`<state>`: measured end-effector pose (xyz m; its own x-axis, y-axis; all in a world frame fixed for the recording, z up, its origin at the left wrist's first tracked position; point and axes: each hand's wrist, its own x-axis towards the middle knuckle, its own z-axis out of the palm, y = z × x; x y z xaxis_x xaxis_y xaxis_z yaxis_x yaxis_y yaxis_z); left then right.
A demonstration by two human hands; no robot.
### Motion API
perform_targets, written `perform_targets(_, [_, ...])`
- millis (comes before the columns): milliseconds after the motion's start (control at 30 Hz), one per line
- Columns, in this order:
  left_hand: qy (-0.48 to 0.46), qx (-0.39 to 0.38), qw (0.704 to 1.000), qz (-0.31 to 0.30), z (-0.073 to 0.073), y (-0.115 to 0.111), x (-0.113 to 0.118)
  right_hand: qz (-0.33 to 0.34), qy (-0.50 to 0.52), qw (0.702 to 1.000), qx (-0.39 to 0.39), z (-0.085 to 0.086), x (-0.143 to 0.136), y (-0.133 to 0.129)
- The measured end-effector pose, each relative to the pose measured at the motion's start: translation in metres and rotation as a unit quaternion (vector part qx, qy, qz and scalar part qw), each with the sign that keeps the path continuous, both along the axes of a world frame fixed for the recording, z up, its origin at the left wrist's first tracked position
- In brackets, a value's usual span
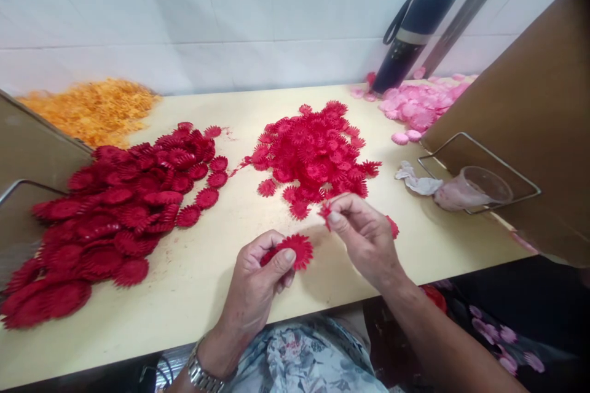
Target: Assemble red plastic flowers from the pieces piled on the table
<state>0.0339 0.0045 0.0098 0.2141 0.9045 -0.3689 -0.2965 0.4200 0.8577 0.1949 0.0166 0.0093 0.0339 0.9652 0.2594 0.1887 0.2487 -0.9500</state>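
Near the table's front edge, my left hand (260,270) holds a red fringed flower disc (300,251) between thumb and fingers, with more red petals partly hidden behind the thumb. To its right and slightly higher, my right hand (364,234) pinches a small red piece (325,214) between thumb and forefinger. The two hands are apart. Just beyond them lies a loose pile of red fringed flowers (308,150). A larger heap of darker red discs (115,212) spreads over the left side of the table.
Orange petals (99,107) lie at the back left, pink ones (424,103) at the back right beside a dark blue bottle (415,31). Brown boards stand at both sides. A clear cup (479,187) and crumpled tissue (417,179) are by the right board, near a metal wire frame (502,164).
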Motion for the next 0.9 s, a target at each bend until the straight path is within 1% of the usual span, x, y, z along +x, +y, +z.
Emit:
perform_targets(67, [0.006, -0.003, 1.000, 0.005, 0.001, 0.001, 0.000, -0.019, -0.033, 0.999, -0.015, 0.001, 0.006, 0.006])
perform_targets(133, [0.016, -0.008, 1.000, 0.010, 0.002, 0.003, 0.002, -0.034, -0.111, 0.993, -0.005, 0.004, 0.013, 0.014])
perform_targets(167, [0.021, -0.011, 1.000, 0.012, 0.003, 0.004, 0.003, -0.051, -0.162, 0.985, 0.017, 0.005, 0.017, 0.018])
perform_targets(233, [0.031, -0.016, 0.999, 0.017, 0.004, 0.006, 0.004, -0.086, -0.269, 0.957, 0.073, 0.008, 0.024, 0.024])
perform_targets(267, [0.035, -0.017, 0.999, 0.019, 0.005, 0.006, 0.005, -0.091, -0.308, 0.942, 0.095, 0.010, 0.026, 0.026])
perform_targets(300, [0.039, -0.017, 0.999, 0.020, 0.005, 0.006, 0.005, -0.084, -0.327, 0.935, 0.108, 0.011, 0.026, 0.026])
perform_targets(333, [0.043, -0.015, 0.999, 0.021, 0.005, 0.006, 0.005, -0.065, -0.324, 0.938, 0.109, 0.013, 0.025, 0.024])
perform_targets(400, [0.048, -0.004, 0.999, 0.023, 0.005, 0.006, 0.006, -0.001, -0.266, 0.961, 0.082, 0.016, 0.019, 0.018])
perform_targets(467, [0.046, 0.014, 0.999, 0.022, 0.005, 0.005, 0.007, 0.084, -0.184, 0.979, 0.022, 0.018, 0.009, 0.010])
perform_targets(500, [0.044, 0.021, 0.999, 0.020, 0.005, 0.005, 0.007, 0.121, -0.142, 0.982, -0.014, 0.018, 0.004, 0.006])
perform_targets(567, [0.036, 0.028, 0.999, 0.012, 0.005, 0.005, 0.007, 0.160, -0.072, 0.982, -0.067, 0.017, -0.003, 0.002])
perform_targets(667, [0.026, 0.032, 0.999, -0.009, 0.004, 0.004, 0.005, 0.146, -0.028, 0.984, -0.093, 0.012, -0.007, 0.000])
perform_targets(767, [0.024, 0.036, 0.999, -0.020, 0.003, 0.004, 0.004, 0.111, -0.048, 0.989, -0.088, 0.008, -0.006, -0.001])
perform_targets(900, [0.025, 0.024, 0.999, -0.025, 0.004, 0.004, 0.006, 0.077, -0.099, 0.991, -0.050, 0.003, -0.006, -0.003])
